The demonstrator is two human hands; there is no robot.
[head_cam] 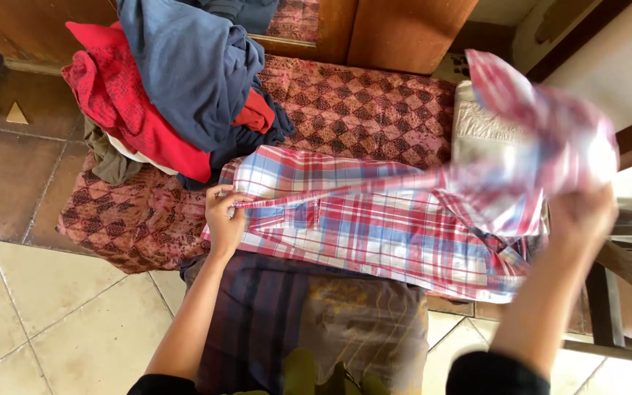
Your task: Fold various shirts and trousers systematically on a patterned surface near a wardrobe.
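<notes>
A red, blue and white plaid shirt point(374, 219) lies spread across a patterned maroon cloth point(133, 219), near the person. The left hand point(222, 219) pins its left edge, fingers point(230, 199) pinched together on the fabric. The right hand point(579, 216) lifts the shirt's right part, fingers clamped on it though blurred. A pile of clothes point(177, 80) sits far left.

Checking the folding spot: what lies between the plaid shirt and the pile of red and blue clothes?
In the head view, nothing: the plaid shirt meets the foot of the clothes pile, both on the patterned maroon cloth.
</notes>
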